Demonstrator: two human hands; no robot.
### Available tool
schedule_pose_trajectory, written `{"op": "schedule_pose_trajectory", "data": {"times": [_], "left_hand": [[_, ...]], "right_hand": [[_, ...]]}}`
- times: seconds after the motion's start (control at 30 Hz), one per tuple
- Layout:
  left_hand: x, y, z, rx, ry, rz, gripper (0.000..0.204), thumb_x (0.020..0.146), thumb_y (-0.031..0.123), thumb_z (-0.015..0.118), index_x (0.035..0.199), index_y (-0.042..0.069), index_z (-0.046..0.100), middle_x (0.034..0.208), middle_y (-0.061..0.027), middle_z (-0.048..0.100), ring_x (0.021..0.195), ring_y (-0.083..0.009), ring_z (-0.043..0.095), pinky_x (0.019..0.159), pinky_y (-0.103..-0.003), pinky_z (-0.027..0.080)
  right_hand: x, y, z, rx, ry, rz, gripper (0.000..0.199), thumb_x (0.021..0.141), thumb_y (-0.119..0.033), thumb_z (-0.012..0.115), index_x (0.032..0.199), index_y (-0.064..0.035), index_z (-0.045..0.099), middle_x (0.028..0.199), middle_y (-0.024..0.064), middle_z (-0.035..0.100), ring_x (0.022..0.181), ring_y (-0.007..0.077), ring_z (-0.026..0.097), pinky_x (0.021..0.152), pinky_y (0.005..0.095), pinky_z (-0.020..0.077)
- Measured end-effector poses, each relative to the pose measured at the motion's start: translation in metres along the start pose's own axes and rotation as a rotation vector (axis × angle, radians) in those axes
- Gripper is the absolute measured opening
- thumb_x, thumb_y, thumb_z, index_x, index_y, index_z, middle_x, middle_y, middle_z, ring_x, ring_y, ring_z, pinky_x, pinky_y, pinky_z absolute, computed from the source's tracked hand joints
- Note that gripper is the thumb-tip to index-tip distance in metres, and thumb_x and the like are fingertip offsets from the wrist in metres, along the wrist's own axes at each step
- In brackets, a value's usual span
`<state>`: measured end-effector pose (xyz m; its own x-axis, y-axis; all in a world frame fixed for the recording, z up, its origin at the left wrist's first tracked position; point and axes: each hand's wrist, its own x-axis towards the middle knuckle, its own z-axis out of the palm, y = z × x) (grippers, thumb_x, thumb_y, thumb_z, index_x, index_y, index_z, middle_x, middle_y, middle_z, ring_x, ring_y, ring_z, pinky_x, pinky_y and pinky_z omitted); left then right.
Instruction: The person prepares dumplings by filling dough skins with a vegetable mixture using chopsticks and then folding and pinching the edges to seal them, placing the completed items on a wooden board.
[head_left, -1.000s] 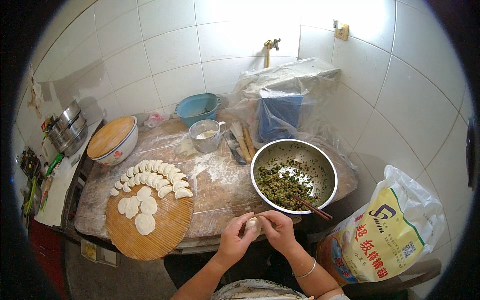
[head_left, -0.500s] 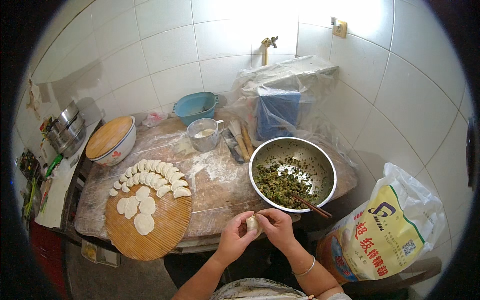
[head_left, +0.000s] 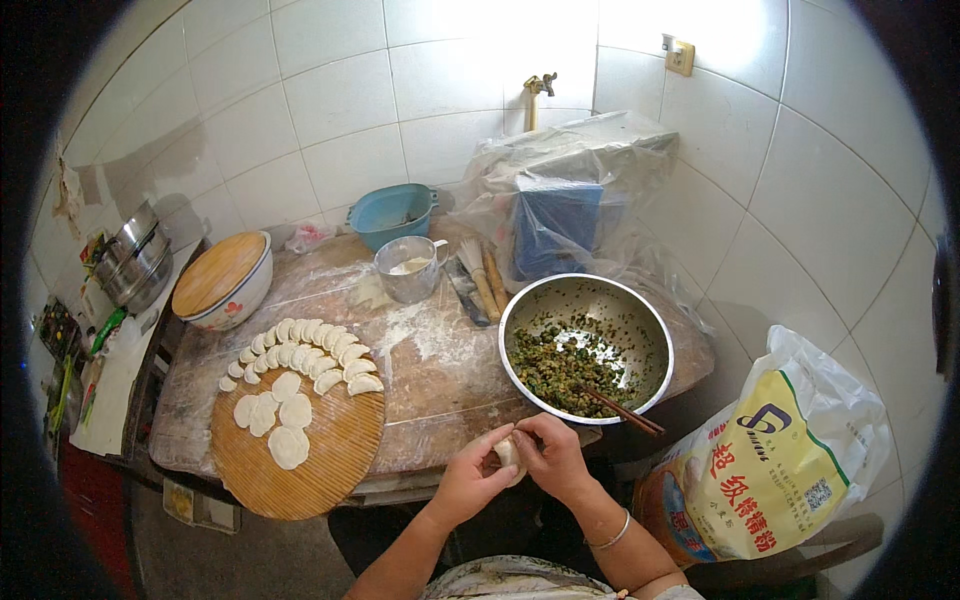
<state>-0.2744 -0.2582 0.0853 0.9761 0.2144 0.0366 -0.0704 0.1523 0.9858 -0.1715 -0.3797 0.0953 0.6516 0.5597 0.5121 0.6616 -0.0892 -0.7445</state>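
Between my two hands, just off the table's front edge, is a pale dumpling (head_left: 508,455), partly hidden by my fingers. My left hand (head_left: 476,468) cradles it from one side while my right hand (head_left: 551,457) pinches its edge. Ahead and to the right stands a steel bowl (head_left: 655,335) of chopped green filling (head_left: 565,368), with chopsticks (head_left: 628,415) leaning over its rim. On the left, a round ribbed wooden board (head_left: 335,455) carries several flat dough wrappers (head_left: 288,447) and rows of folded dumplings (head_left: 325,362).
A flour cup (head_left: 410,284), a brush (head_left: 470,258), a rolling pin (head_left: 494,275) and a blue basin (head_left: 385,235) sit toward the back. A lidded bowl (head_left: 235,305) is at left. A large flour bag (head_left: 770,470) stands at right. Plastic sheeting (head_left: 625,150) covers a blue box.
My fingers have shifted slightly along the dumpling's edge, and the dumpling has turned a little in my hands. Everything on the table stays where it was.
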Motion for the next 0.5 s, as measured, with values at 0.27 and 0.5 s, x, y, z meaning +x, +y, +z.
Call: {"op": "schedule_pose_trajectory", "data": {"times": [0.27,0.5], "left_hand": [[0.003,-0.006,-0.002,-0.115,-0.009,0.041,0.054,0.082,-0.001,0.06,0.132,-0.002,0.04,0.116,-0.0066,0.052,0.103,-0.0129,0.054,0.088,-0.027,0.046],[0.003,-0.005,0.001,0.057,0.036,0.009,0.05,0.081,0.0,0.062,0.128,-0.001,0.044,0.111,-0.0063,0.055,0.098,-0.0125,0.057,0.083,-0.027,0.048]], "right_hand": [[-0.004,0.006,0.003,0.118,-0.021,0.22,0.012,0.083,-0.008,0.062,0.09,0.0021,0.063,0.082,0.0134,0.062,0.07,0.0262,0.061,0.062,0.034,0.049],[-0.003,0.008,0.004,0.039,0.012,0.115,0.01,0.084,-0.008,0.062,0.088,0.0018,0.064,0.077,0.0097,0.062,0.066,0.0167,0.059,0.058,0.0279,0.046]]}}
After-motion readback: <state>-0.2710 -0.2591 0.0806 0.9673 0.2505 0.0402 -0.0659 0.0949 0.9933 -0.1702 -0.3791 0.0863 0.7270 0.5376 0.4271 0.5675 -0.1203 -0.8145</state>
